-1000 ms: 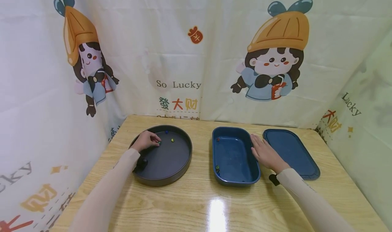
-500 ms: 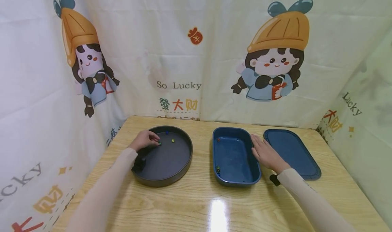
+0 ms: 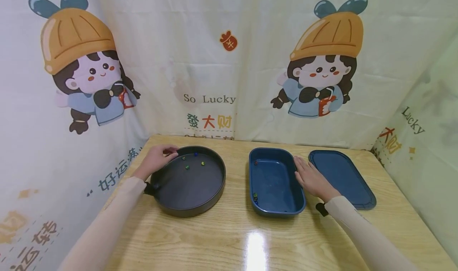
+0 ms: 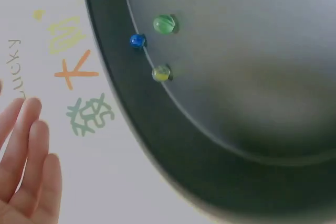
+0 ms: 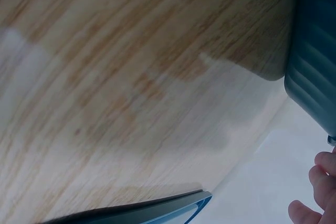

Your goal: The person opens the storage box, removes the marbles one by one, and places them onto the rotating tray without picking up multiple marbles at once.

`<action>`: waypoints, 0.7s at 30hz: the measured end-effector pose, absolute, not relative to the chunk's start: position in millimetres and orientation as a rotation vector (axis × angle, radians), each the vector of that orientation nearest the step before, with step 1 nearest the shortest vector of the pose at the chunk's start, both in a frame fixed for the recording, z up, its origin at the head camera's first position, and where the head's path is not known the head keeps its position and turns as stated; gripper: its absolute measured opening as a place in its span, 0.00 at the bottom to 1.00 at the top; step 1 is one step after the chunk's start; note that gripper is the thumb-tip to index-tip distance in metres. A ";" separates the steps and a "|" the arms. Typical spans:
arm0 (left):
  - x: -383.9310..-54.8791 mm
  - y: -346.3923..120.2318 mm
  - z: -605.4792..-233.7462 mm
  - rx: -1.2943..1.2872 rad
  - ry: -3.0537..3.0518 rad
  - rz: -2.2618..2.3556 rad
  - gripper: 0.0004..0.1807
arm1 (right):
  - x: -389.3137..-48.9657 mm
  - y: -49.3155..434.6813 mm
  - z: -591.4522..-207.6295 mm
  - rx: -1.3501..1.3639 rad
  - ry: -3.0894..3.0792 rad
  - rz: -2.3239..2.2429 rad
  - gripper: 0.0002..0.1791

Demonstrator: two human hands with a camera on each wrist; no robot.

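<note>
My left hand (image 3: 159,158) is over the left rim of a round dark pan (image 3: 189,195), holding nothing; its fingers look extended in the left wrist view. Several glass marbles lie in the pan: a green marble (image 3: 187,167), another greenish marble (image 3: 184,158), a blue marble (image 4: 137,40) and a yellow one (image 3: 203,163). The right hand (image 3: 312,179) rests with straight fingers against the right side of a deep blue rectangular box (image 3: 277,214). Inside that box are a reddish marble (image 3: 255,163) by the left wall and a small cluster of marbles (image 3: 255,196) near the front left.
A flat blue lid (image 3: 341,177) lies right of the box, partly behind the right hand. Pan, box and lid stand on a wood-grain table (image 3: 214,239). A printed curtain (image 3: 250,76) hangs behind the table and along both sides.
My left hand has drawn back leftward from the green marble to the pan's left rim, leaving that marble in the pan. Another greenish marble now shows. The right hand stays put.
</note>
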State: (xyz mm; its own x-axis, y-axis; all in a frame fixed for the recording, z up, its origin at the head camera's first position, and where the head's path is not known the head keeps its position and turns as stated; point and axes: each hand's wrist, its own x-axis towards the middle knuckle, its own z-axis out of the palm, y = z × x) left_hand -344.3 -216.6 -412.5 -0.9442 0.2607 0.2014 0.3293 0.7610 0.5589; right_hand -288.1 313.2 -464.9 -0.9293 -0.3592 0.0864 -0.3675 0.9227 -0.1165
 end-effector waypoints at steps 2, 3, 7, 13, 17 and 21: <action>-337.5 -218.7 -410.6 -0.478 -2.809 -0.820 0.19 | -288.4 313.2 -465.4 0.579 -3.001 0.203 0.32; -333.9 -219.7 -410.2 -0.488 -2.794 -0.739 0.20 | -288.5 313.3 -465.6 0.583 -2.993 0.206 0.32; -321.4 -223.8 -415.0 -0.525 -2.726 -0.413 0.20 | -288.7 314.2 -466.9 0.586 -2.970 0.213 0.31; -311.4 -234.9 -431.0 -0.510 -2.622 -0.138 0.16 | -288.4 313.1 -467.3 0.581 -2.989 0.197 0.31; -309.2 -244.7 -441.3 -0.484 -2.572 -0.017 0.16 | -287.5 312.3 -466.0 0.584 -3.001 0.210 0.32; -311.3 -255.1 -453.2 -0.433 -2.572 0.055 0.18 | -287.1 311.5 -463.7 0.583 -3.011 0.224 0.32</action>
